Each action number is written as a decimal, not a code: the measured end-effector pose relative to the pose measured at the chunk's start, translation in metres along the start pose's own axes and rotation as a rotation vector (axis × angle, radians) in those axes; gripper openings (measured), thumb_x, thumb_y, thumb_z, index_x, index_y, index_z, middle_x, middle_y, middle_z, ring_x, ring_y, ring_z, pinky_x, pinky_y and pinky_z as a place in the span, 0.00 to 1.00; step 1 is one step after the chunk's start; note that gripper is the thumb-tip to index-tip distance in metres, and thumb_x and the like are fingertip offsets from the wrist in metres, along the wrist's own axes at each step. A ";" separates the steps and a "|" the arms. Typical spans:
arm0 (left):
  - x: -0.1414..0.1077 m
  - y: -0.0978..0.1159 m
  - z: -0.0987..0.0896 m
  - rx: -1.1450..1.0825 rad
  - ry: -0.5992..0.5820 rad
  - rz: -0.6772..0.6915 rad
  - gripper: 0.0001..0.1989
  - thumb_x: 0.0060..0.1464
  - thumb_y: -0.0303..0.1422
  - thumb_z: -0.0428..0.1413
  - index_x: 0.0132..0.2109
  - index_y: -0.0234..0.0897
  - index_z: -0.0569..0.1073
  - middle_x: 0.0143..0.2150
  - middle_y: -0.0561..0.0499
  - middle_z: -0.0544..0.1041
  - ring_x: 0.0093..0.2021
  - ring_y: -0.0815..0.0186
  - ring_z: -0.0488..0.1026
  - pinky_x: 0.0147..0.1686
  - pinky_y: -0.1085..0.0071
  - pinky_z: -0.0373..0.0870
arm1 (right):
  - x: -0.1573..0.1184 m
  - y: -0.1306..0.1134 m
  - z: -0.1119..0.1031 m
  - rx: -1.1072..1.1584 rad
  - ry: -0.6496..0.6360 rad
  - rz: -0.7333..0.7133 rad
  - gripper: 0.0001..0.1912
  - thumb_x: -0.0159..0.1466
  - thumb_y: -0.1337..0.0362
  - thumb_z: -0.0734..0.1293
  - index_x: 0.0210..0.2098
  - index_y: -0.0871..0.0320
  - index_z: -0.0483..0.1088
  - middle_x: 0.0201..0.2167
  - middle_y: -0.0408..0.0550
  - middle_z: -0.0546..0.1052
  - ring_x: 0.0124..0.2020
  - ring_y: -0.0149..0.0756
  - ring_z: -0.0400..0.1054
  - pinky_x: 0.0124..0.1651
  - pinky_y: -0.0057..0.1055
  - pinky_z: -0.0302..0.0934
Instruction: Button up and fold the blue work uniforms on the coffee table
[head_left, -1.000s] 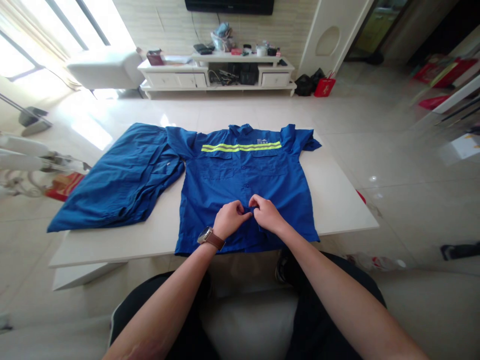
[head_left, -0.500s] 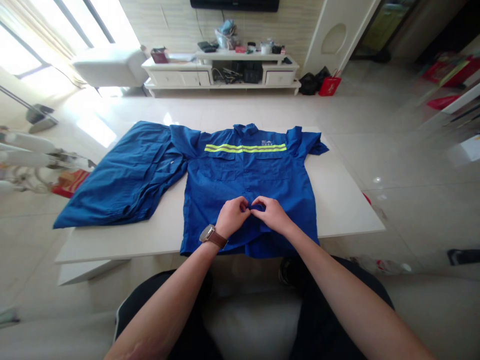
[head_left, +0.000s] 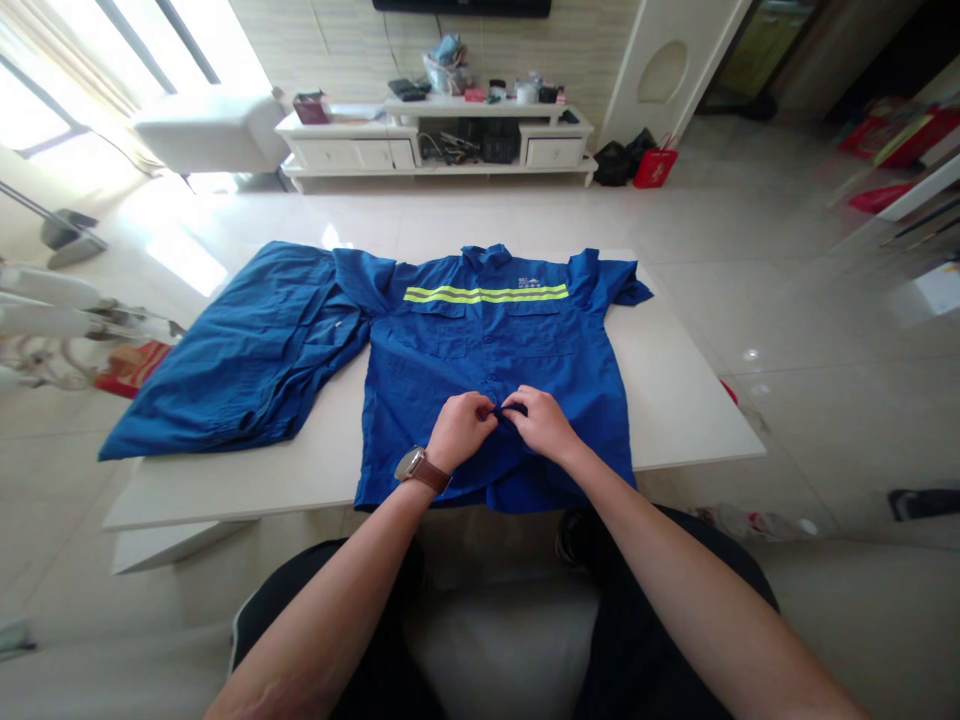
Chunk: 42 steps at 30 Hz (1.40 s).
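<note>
A blue work shirt point(head_left: 427, 390) with a yellow and grey reflective stripe lies front up on the white table point(head_left: 679, 400), its collar pointing away from me. My left hand point(head_left: 461, 430), with a watch point(head_left: 420, 467) on its wrist, pinches the front placket low on the shirt. Right beside it, my right hand point(head_left: 541, 420) pinches the same strip of cloth, thumb against forefinger. The fingertips almost meet, and whatever button is between them is hidden. Higher up the placket, buttons show above my hands.
To the left lies a folded blue garment point(head_left: 240, 350), touching the shirt's sleeve. Beyond the table stands a low white cabinet point(head_left: 337, 153) with clutter on top. A red bag point(head_left: 655, 167) sits on the floor at its right. A plastic bottle point(head_left: 757, 523) lies near my right leg.
My hands stay at the same spot on the placket, with small finger shifts; the right fingers have closed a little lower over the cloth. The view has moved slightly.
</note>
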<state>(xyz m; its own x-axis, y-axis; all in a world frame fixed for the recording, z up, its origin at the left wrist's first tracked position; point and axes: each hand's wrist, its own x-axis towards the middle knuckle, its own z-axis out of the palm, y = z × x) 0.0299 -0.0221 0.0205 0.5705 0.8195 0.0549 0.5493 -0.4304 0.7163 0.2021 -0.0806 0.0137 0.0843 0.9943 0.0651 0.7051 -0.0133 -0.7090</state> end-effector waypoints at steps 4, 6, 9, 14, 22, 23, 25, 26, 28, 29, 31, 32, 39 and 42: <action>0.000 0.006 0.002 0.009 -0.004 0.004 0.07 0.52 0.25 0.57 0.32 0.34 0.81 0.30 0.49 0.79 0.31 0.67 0.72 0.35 0.72 0.64 | -0.001 -0.001 -0.002 -0.003 -0.008 0.046 0.04 0.64 0.68 0.71 0.36 0.54 0.80 0.37 0.46 0.79 0.42 0.38 0.72 0.47 0.31 0.62; 0.000 0.007 0.004 0.020 -0.001 0.016 0.08 0.52 0.26 0.56 0.31 0.35 0.80 0.29 0.49 0.78 0.30 0.67 0.70 0.34 0.72 0.63 | -0.001 -0.003 -0.002 -0.019 -0.007 0.065 0.03 0.64 0.67 0.71 0.35 0.54 0.79 0.37 0.46 0.79 0.42 0.38 0.72 0.46 0.31 0.61; 0.000 0.007 0.006 0.031 0.006 0.024 0.07 0.52 0.26 0.56 0.30 0.35 0.80 0.29 0.49 0.77 0.30 0.67 0.70 0.34 0.71 0.62 | -0.001 -0.006 -0.001 -0.044 0.005 0.089 0.03 0.64 0.66 0.71 0.34 0.54 0.78 0.38 0.47 0.80 0.41 0.38 0.72 0.45 0.30 0.61; -0.001 0.003 0.004 0.013 -0.015 0.013 0.07 0.51 0.26 0.57 0.33 0.35 0.81 0.30 0.49 0.79 0.31 0.66 0.72 0.36 0.72 0.65 | 0.000 -0.007 0.000 -0.072 0.047 0.139 0.05 0.64 0.65 0.68 0.34 0.54 0.77 0.38 0.47 0.82 0.41 0.39 0.73 0.44 0.31 0.60; -0.003 0.001 -0.002 0.062 -0.085 -0.020 0.10 0.51 0.27 0.58 0.38 0.36 0.84 0.33 0.48 0.82 0.34 0.64 0.76 0.37 0.71 0.68 | -0.002 -0.007 0.003 -0.130 0.082 0.233 0.05 0.62 0.62 0.68 0.31 0.52 0.76 0.33 0.47 0.81 0.37 0.41 0.72 0.39 0.31 0.58; -0.004 0.002 -0.002 0.071 -0.093 -0.030 0.10 0.50 0.27 0.58 0.38 0.37 0.84 0.33 0.48 0.82 0.34 0.64 0.76 0.37 0.71 0.68 | -0.002 -0.007 0.002 -0.143 0.110 0.244 0.05 0.62 0.63 0.67 0.32 0.53 0.76 0.33 0.47 0.80 0.36 0.40 0.72 0.38 0.30 0.58; -0.004 0.002 -0.003 0.079 -0.100 -0.048 0.11 0.49 0.27 0.58 0.38 0.37 0.84 0.33 0.49 0.82 0.34 0.63 0.76 0.38 0.71 0.68 | -0.001 -0.005 -0.001 -0.154 0.167 0.266 0.05 0.62 0.64 0.66 0.32 0.53 0.75 0.33 0.47 0.80 0.35 0.39 0.70 0.37 0.30 0.56; -0.004 0.003 -0.003 0.079 -0.102 -0.056 0.11 0.49 0.27 0.58 0.38 0.38 0.84 0.33 0.49 0.82 0.34 0.63 0.76 0.38 0.71 0.69 | 0.000 -0.003 -0.003 -0.147 0.187 0.275 0.05 0.62 0.65 0.66 0.32 0.53 0.74 0.33 0.47 0.80 0.35 0.39 0.70 0.37 0.30 0.56; -0.005 0.002 -0.004 0.085 -0.107 -0.082 0.09 0.50 0.29 0.60 0.38 0.39 0.84 0.33 0.49 0.82 0.35 0.63 0.77 0.37 0.71 0.68 | 0.001 -0.002 -0.005 -0.103 0.194 0.273 0.04 0.60 0.65 0.66 0.30 0.54 0.73 0.30 0.46 0.78 0.34 0.38 0.69 0.37 0.29 0.56; -0.006 0.001 -0.004 0.097 -0.117 -0.098 0.07 0.52 0.32 0.60 0.37 0.40 0.83 0.33 0.49 0.82 0.35 0.63 0.77 0.36 0.71 0.67 | 0.002 -0.002 -0.006 -0.070 0.187 0.265 0.04 0.59 0.65 0.66 0.29 0.54 0.73 0.29 0.45 0.77 0.33 0.37 0.68 0.37 0.29 0.56; -0.009 -0.003 -0.005 0.142 -0.181 -0.129 0.07 0.52 0.39 0.63 0.33 0.41 0.81 0.31 0.49 0.81 0.34 0.61 0.77 0.33 0.70 0.66 | 0.002 -0.004 -0.007 0.009 0.150 0.237 0.05 0.58 0.66 0.67 0.25 0.55 0.71 0.25 0.42 0.75 0.31 0.35 0.67 0.36 0.28 0.56; -0.011 -0.006 -0.005 0.173 -0.247 -0.146 0.09 0.50 0.41 0.64 0.32 0.41 0.79 0.31 0.49 0.81 0.33 0.61 0.77 0.32 0.70 0.65 | 0.001 -0.006 -0.007 0.052 0.118 0.218 0.06 0.58 0.66 0.67 0.24 0.56 0.70 0.24 0.41 0.74 0.30 0.34 0.67 0.36 0.28 0.56; -0.030 -0.007 0.005 0.483 -0.678 -0.171 0.23 0.34 0.32 0.74 0.42 0.40 0.79 0.45 0.39 0.83 0.43 0.47 0.81 0.37 0.65 0.73 | -0.005 -0.017 0.002 0.087 -0.204 0.014 0.17 0.69 0.58 0.64 0.27 0.57 0.74 0.27 0.43 0.76 0.31 0.32 0.68 0.38 0.28 0.57; -0.036 -0.001 0.011 0.591 -0.627 -0.141 0.19 0.41 0.25 0.68 0.44 0.37 0.80 0.48 0.34 0.82 0.46 0.44 0.81 0.41 0.60 0.75 | -0.005 -0.009 0.009 -0.126 -0.149 -0.005 0.13 0.69 0.61 0.64 0.31 0.57 0.75 0.35 0.49 0.78 0.40 0.37 0.69 0.46 0.30 0.60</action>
<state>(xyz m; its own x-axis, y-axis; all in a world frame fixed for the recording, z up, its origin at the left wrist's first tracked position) 0.0155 -0.0549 0.0101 0.6090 0.5951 -0.5243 0.7674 -0.6091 0.2001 0.1895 -0.0846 0.0134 -0.0184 0.9989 -0.0431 0.7889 -0.0120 -0.6145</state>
